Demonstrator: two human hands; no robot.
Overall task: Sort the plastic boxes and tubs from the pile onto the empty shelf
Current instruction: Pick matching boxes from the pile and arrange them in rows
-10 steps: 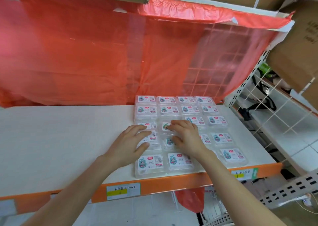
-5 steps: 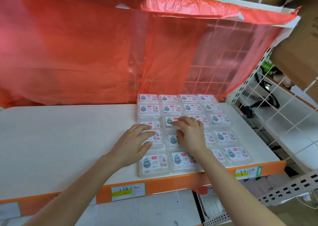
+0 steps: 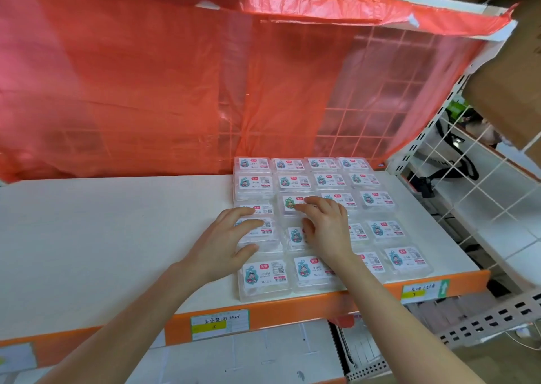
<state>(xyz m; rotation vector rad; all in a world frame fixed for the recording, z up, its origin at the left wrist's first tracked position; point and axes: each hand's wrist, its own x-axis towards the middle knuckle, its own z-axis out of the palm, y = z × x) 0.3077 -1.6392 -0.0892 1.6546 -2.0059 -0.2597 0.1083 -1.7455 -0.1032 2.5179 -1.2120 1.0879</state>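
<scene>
Several clear plastic boxes with white cartoon labels lie in neat rows on the right half of the white shelf (image 3: 102, 237). My left hand (image 3: 225, 243) rests on a box (image 3: 265, 228) in the left column, fingers spread and relaxed. My right hand (image 3: 325, 222) lies over the second column, its fingertips touching a green-labelled box (image 3: 289, 203) in the third row. A front-row box (image 3: 265, 278) sits at the shelf's orange edge below my left hand.
Red plastic sheeting (image 3: 146, 91) hangs behind the shelf over a wire grid. A white wire mesh panel (image 3: 474, 184) closes the right side. Cardboard boxes (image 3: 509, 85) overhang at upper right. Price tags (image 3: 219, 323) are stuck on the orange front edge.
My right hand has slid a little farther back along the second column onto the green-labelled box. My left hand stays on the left column.
</scene>
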